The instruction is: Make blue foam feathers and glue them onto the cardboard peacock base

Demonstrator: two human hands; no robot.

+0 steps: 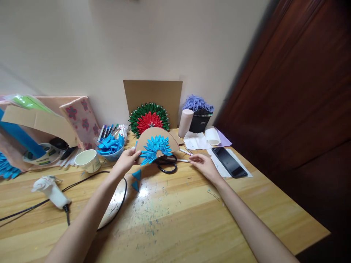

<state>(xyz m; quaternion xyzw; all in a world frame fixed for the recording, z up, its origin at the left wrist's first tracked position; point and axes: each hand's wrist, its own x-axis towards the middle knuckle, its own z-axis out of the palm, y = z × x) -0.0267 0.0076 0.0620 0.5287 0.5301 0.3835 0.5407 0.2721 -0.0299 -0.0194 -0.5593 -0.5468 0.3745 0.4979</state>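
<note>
My left hand [128, 159] is closed on the left edge of a rounded cardboard piece [145, 138], thumb on its front. Blue folded fabric petals [157, 146] fan out across the cardboard around a bare spot. My right hand [203, 165] has its fingertips pinched at the end of a thin white marker pen [182, 160]. Just above it lies another white pen with a purple end [185, 151]. Black-handled scissors [168, 168] lie beneath the cardboard, their blades hidden. Two blue fabric triangles [136, 175] rest on the table nearby.
Behind stands a green and red petal fan [149, 118] against a cardboard sheet [153, 89]. A bowl of blue pieces [111, 146], a paper cup [87, 160] and a corded glue gun [52, 190] are left. A phone [229, 162] and a pink bottle [185, 123] are right.
</note>
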